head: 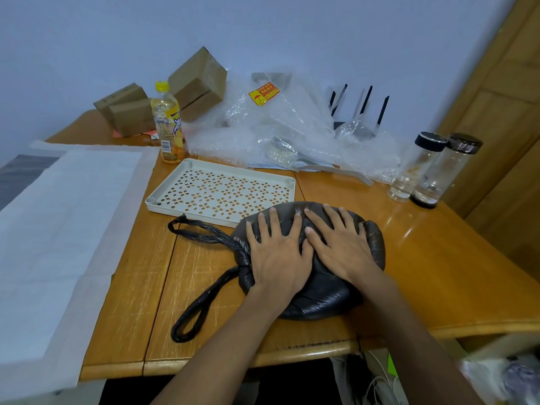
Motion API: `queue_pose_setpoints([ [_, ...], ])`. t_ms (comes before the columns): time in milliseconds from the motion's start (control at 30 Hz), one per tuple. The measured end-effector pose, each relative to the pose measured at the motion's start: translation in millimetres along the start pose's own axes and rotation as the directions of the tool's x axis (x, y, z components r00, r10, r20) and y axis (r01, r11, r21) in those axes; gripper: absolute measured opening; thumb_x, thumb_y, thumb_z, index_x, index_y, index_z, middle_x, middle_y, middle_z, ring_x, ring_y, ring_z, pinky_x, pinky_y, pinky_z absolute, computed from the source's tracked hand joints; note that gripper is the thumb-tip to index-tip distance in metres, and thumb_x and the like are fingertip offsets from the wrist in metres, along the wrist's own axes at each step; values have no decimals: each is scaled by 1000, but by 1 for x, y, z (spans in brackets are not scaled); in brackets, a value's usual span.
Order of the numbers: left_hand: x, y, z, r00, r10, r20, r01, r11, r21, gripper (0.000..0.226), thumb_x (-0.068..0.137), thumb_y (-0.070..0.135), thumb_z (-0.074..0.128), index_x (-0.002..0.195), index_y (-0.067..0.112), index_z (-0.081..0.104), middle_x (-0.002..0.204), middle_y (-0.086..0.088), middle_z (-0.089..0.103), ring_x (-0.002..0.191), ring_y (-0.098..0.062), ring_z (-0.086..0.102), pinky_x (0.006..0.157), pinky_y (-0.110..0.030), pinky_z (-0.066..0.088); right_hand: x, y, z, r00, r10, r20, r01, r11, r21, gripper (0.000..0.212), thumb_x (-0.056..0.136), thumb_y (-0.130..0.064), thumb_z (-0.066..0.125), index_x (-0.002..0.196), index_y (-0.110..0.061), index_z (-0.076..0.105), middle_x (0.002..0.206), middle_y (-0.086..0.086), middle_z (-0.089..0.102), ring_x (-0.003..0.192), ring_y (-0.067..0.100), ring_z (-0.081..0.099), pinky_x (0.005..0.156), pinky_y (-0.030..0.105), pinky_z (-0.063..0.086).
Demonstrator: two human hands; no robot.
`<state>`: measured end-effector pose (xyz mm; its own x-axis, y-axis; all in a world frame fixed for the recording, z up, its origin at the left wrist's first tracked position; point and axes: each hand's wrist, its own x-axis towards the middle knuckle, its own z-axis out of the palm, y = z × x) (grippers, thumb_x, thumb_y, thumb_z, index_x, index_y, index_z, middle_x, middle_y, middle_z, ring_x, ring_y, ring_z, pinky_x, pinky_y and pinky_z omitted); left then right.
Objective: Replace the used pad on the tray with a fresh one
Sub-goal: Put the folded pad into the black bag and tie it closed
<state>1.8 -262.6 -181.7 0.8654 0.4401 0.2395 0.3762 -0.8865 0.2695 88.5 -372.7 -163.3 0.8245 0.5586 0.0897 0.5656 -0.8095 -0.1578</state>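
Observation:
A tied black plastic bag [327, 296], bulging and flattened, lies on the wooden table near its front edge, its two loop handles [201, 235] trailing to the left. My left hand [277, 252] and my right hand [339, 244] both press flat on top of the bag, fingers spread, thumbs touching. Just behind the bag sits a cream perforated tray [181, 182], with no pad on it. A large white pad [58, 229] is spread flat over the left part of the table and hangs past its edge.
Behind the tray stand a yellow-capped drink bottle [168, 127], cardboard boxes [195, 83] and crumpled bubble wrap [292, 133]. Two glass bottles [429, 168] with dark lids stand at the right. A router with black antennas [365, 103] is at the back. A wooden door [502, 112] is on the right.

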Motion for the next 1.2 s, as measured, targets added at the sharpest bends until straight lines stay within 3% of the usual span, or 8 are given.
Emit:
queue_pose_setpoints([
  [333,-2,1,-1,1000,6,-10,-6,1000,8,73,87,57,-2,155,38,15,164,-15,14,151,-37,9,120,-58,0,-1,1,2,1000,-3,-7,3,1000,7,51,99,-60,18,149,-53,13,165,-8,4,152,21,-4,119,61,3],
  [467,-2,1,0,1000,12,-15,-12,1000,3,64,95,56,11,156,37,16,164,-15,14,151,-37,9,120,-58,0,-1,1,2,1000,-3,-7,3,1000,-1,51,99,-60,17,149,-53,12,165,-8,4,152,22,-4,119,61,3],
  [667,-2,0,1,999,16,-31,-16,1000,2,63,95,55,16,155,37,18,163,-17,17,151,-37,12,120,-58,1,-2,2,3,1000,-3,-6,3,1000,-3,52,99,-59,17,150,-52,12,165,-7,3,152,23,-5,119,61,3],
  [967,-3,0,1,1000,16,-9,-15,1000,15,71,89,56,1,156,37,16,163,-16,18,151,-37,12,120,-57,0,-2,3,5,1000,-1,3,1,1000,-3,52,99,-59,17,150,-52,11,165,-7,2,152,22,-6,119,61,1],
  [1200,-4,1,-1,1000,11,10,-11,1000,15,67,92,56,7,155,36,19,162,-16,21,150,-38,14,120,-58,1,-3,3,5,1000,1,12,-1,1000,5,52,99,-59,17,150,-51,12,165,-7,1,152,22,-6,119,60,1],
])
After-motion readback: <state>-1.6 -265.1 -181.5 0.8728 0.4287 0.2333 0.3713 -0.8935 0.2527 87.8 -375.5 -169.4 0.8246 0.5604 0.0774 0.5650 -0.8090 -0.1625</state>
